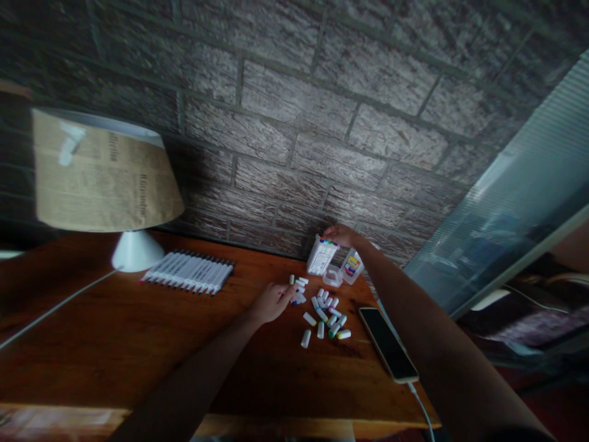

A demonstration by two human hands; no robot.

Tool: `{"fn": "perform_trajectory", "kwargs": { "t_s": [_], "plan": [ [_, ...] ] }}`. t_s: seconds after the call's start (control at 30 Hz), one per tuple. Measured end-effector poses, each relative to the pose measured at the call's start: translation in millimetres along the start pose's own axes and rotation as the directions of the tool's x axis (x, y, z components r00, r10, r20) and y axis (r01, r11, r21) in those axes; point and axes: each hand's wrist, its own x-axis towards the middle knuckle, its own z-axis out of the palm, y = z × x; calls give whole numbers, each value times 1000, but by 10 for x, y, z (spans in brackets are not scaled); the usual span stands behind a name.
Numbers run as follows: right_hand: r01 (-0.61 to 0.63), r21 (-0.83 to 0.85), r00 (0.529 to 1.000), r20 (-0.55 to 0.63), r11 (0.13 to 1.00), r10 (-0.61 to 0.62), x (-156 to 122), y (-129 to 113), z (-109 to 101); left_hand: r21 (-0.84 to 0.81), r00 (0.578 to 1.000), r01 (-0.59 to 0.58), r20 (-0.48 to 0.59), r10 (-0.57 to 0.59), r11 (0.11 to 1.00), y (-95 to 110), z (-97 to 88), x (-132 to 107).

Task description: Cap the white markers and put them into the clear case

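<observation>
My left hand [272,303] is over the table, its fingers drawn together at a small group of white marker caps [301,282]. Its fingertips appear to pinch a cap, partly hidden. Farther back, my right hand [341,234] reaches to the top of an upright clear case of markers [321,256], fingers closed at a coloured marker end. Several more loose caps [321,330] with coloured ends lie scattered to the right of my left hand. An open clear plastic container [351,266] stands beside the case, and a small clear lid [332,276] lies in front of it.
A row of white markers [188,272] lies on the wooden table [92,331] at left, near a lamp [105,178] with a white cone base and a trailing cord. A phone [389,344] with a cable is by the right edge. A brick wall [294,104] rises behind.
</observation>
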Motion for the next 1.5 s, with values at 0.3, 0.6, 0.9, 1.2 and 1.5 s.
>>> {"fn": "perform_trajectory", "kwargs": {
  "t_s": [0.3,0.6,0.9,1.2,1.5],
  "plan": [
    [-14,-18,1000,18,1000,14,-24,-29,-28,-8,1000,-11,10,11,1000,23,-6,1],
    [19,1,998,56,1000,-19,6,30,-38,-28,1000,5,19,-5,1000,39,-13,-11],
    [63,28,995,75,998,-65,-27,66,-49,-29,1000,-2,8,2,1000,15,0,-6],
    [58,57,995,81,997,-62,-14,92,-37,-15,1000,12,13,-12,1000,42,-6,-12],
    [112,67,993,23,991,-114,-37,98,-47,-24,1000,13,10,-13,1000,37,-6,-12]
  ]
}}
